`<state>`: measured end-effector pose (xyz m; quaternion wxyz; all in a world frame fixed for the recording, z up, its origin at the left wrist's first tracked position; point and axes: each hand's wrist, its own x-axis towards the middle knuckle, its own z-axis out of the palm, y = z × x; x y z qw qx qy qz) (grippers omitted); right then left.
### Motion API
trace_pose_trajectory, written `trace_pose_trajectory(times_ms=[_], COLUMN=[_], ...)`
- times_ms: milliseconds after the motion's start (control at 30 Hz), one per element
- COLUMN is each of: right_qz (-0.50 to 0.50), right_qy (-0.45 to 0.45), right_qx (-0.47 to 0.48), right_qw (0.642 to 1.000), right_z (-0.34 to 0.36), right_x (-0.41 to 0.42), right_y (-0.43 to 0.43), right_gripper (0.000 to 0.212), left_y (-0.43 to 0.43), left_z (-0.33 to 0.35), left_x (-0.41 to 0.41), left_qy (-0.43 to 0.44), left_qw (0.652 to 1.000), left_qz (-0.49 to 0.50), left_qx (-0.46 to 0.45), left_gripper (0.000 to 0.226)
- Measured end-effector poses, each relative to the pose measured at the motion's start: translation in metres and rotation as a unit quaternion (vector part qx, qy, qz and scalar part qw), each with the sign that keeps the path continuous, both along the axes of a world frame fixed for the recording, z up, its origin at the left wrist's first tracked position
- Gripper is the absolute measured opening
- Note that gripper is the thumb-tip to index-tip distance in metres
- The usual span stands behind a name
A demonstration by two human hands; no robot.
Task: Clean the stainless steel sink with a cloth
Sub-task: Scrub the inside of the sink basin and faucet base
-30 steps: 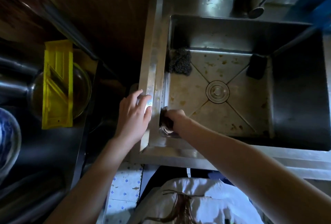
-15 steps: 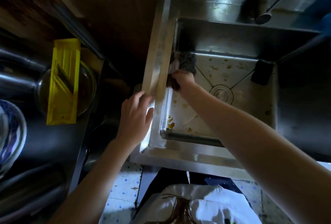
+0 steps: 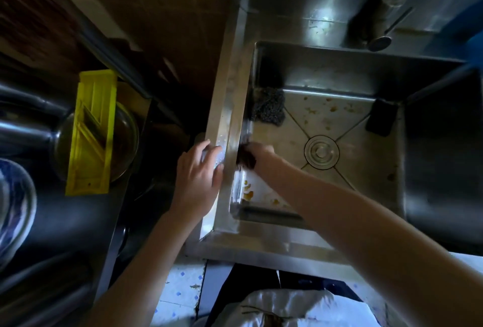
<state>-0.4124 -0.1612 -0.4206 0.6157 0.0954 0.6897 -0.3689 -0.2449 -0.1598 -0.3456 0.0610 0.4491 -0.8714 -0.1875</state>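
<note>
The stainless steel sink (image 3: 230,107) fills the right half of the view, its floor dotted with orange-brown food stains around a round drain (image 3: 321,152). My right hand (image 3: 257,150) reaches into the basin and grips a dark cloth (image 3: 245,159), pressing it against the inner left wall about halfway along. My left hand (image 3: 198,177) rests flat with spread fingers on the sink's left rim, just beside the right hand.
A dark steel-wool scourer (image 3: 268,109) lies in the basin's far left corner and a black sponge (image 3: 381,120) at the far right. The tap (image 3: 384,26) hangs over the back edge. Left of the sink stand a yellow slicer (image 3: 91,133) on a glass bowl and a blue-patterned bowl (image 3: 13,206).
My right hand slid the cloth along the left wall from the near corner up to the scourer, then back to the middle. The left hand stays on the rim.
</note>
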Motion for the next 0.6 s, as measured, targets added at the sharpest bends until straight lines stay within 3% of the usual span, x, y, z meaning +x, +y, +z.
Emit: trace_pose_trajectory(times_ms=[67, 167, 267, 333, 433, 600], right_qz=[-0.088, -0.099, -0.115, -0.057, 0.108, 0.147], right_qy=[0.023, 0.032, 0.035, 0.05, 0.098, 0.119], right_qx=[-0.016, -0.104, -0.142, -0.16, -0.144, -0.113], right_qw=[0.996, 0.989, 0.983, 0.984, 0.979, 0.975], right_z=[-0.004, 0.009, 0.013, 0.013, 0.011, -0.009], right_x=[-0.02, -0.056, -0.074, -0.079, -0.075, -0.038], right_y=[-0.034, -0.083, -0.097, -0.096, -0.08, -0.018], right_gripper=[0.013, 0.009, 0.031, 0.047, 0.045, 0.029], left_y=[-0.002, -0.004, -0.004, -0.004, -0.002, 0.001], left_z=[-0.001, -0.001, -0.001, -0.002, 0.0, -0.002], left_x=[-0.002, -0.006, -0.007, -0.006, -0.005, -0.002], left_qy=[-0.01, -0.022, -0.023, -0.025, -0.019, 0.005], left_qw=[1.0, 1.0, 0.999, 0.999, 0.999, 0.999], left_qz=[0.008, 0.008, 0.02, 0.027, 0.026, 0.031], left_qx=[0.006, 0.011, 0.023, 0.028, 0.023, 0.015], left_gripper=[0.031, 0.034, 0.033, 0.032, 0.031, 0.029])
